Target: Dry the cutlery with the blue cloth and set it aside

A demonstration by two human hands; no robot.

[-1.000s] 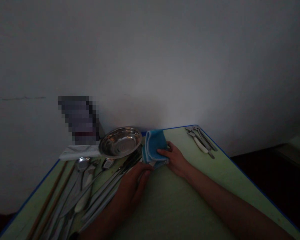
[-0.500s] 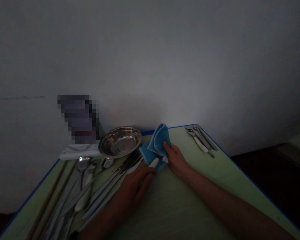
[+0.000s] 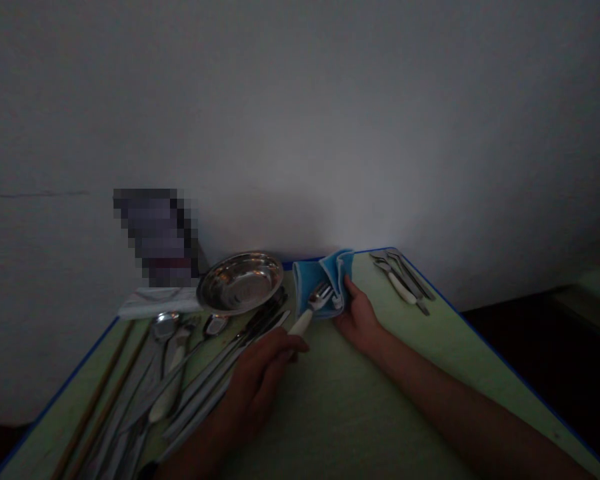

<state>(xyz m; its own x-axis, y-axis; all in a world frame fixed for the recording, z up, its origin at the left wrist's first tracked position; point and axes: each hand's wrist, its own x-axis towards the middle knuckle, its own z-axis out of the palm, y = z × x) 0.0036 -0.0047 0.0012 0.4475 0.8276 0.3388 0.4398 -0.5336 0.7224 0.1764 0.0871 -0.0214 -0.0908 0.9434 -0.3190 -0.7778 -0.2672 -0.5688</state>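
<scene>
Closest to me, a dark band [image 3: 147, 471] circles the person's left wrist, low on the green table [image 3: 350, 407]. Along the table's left edge, two brown sticks [image 3: 101, 385] lie side by side, pointing away. Next to them is a jumble of metal cutlery, with a white handle [image 3: 164, 402] among it and a round spoon [image 3: 166, 327] at its far end; long, slim pieces run beside the left forearm.

The left hand [image 3: 267, 360] has its fingers closed about the pale handle of a fork [image 3: 317, 299], pinching it near the end. The fork slants up and away in front of a blue cloth [image 3: 307, 277]; I can't tell whether the tines touch it. The right hand [image 3: 360, 320] grips the cloth by its right side, thumb against the folds.

Toward the far edge a shiny metal bowl [image 3: 240, 283] sits left of the cloth. A few utensils [image 3: 404, 291] lie together near the far right corner. At the far left corner there's something white and flat [image 3: 160, 303], and behind it a pixelated upright object [image 3: 157, 237] before the grey wall [image 3: 300, 133].
</scene>
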